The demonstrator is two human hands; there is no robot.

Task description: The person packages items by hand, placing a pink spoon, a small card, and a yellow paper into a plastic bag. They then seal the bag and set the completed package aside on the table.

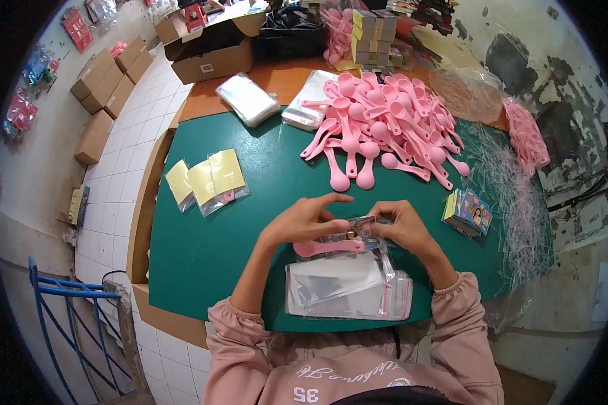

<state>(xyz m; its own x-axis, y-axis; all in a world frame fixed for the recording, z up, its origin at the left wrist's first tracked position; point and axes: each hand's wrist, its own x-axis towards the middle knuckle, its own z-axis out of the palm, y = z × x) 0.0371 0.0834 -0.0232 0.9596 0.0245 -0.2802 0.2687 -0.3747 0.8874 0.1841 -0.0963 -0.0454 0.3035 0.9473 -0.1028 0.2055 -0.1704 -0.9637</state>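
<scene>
My left hand (304,221) and my right hand (402,226) meet over the green mat (209,250) and both grip a small clear plastic bag (358,233). A pink spoon (327,248) pokes out of that bag toward the left, under my left hand. Just below my hands lies a stack of empty clear bags (344,287). A big pile of pink spoons (385,125) sits farther back on the mat.
Packed bags with yellow cards (209,179) lie at left. A stack of printed cards (467,212) sits right of my hands, beside loose plastic strips (513,189). More clear bags (248,99), an open cardboard box (213,47) and boxes on the floor (108,84) lie beyond.
</scene>
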